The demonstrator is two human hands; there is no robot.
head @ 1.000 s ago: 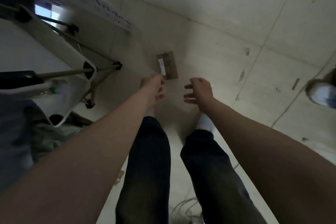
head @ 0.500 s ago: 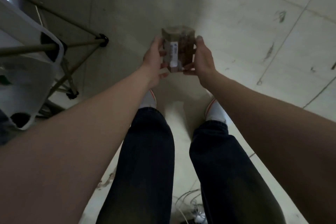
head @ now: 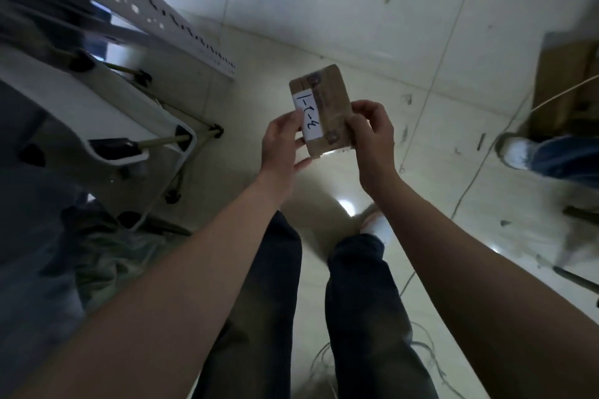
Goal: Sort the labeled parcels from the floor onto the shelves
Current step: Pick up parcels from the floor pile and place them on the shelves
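Above floor [head: 324, 10], parcel [head: 327, 107] between both hands.

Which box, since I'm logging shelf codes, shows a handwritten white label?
The small cardboard parcel held between the left hand and right hand; the bigger box at the right edge shows no label from here.

- A floor [head: 324, 26] of pale glossy tiles is spreading through the whole view, showing dark scuff marks and thin grout lines.
- A bright light spot [head: 345, 206] is shining on the tiles.
- A white perforated shelf upright [head: 168, 19] is slanting across the upper left.
- A cardboard box [head: 564, 81] is standing at the right edge.
- Thin cables [head: 429, 355] are lying on the floor.
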